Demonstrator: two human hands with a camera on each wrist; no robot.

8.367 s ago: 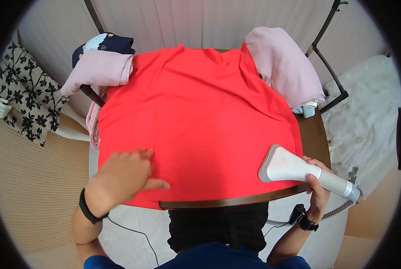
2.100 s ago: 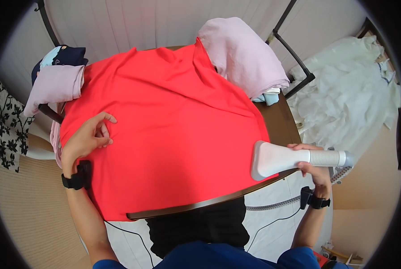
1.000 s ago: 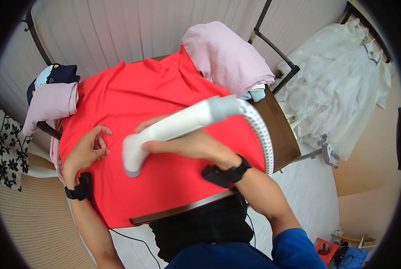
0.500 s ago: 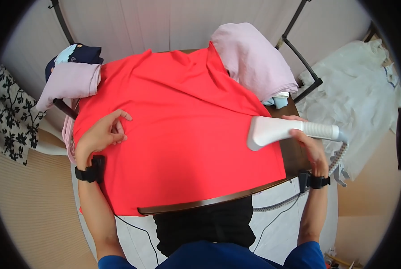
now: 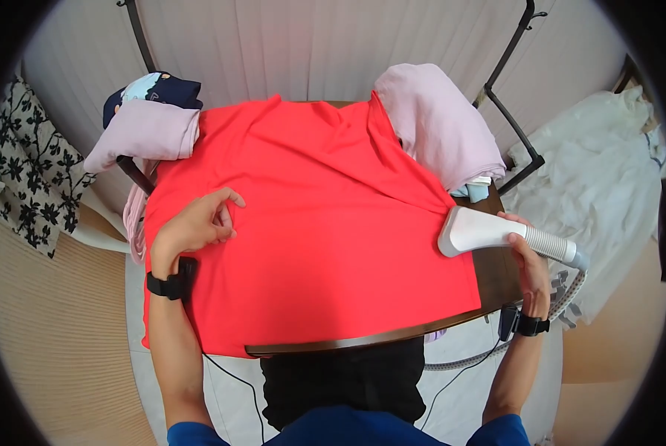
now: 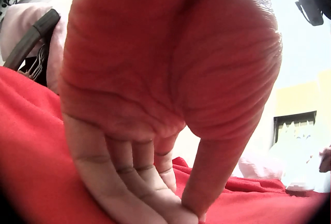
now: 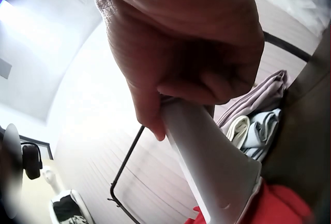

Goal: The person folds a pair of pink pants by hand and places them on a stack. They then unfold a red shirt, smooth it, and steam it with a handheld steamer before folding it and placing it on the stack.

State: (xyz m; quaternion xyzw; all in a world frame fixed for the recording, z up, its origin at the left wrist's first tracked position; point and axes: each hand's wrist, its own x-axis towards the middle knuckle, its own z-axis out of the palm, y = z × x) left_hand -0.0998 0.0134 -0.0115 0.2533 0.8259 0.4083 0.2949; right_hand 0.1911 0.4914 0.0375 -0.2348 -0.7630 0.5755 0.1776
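In the head view, my left hand (image 5: 199, 224) rests on the left side of a red cloth (image 5: 333, 245) spread over a dark table. Its fingers bend loosely, fingertips down at the cloth, and the left wrist view shows the thumb (image 6: 214, 175) close to them. My right hand (image 5: 528, 256) grips the ribbed handle of a white garment steamer head (image 5: 481, 232), whose wide flat end overlaps the cloth's right edge. Up close in the right wrist view, fingers curl round the white handle (image 7: 207, 156). A grey hose (image 5: 571, 297) runs from its end.
Folded pink cloths lie at the back left (image 5: 150, 130) and back right (image 5: 441, 123), beside dark metal bars (image 5: 515, 130). The brown table (image 5: 496, 275) shows at right. A white ruffled dress (image 5: 593, 186) hangs right; a mannequin in a floral dress (image 5: 39, 171) stands left.
The steamer head was at the right, swept over to the cloth's left-middle a second ago, then came back to the right edge. My left hand stays on the cloth's left side.
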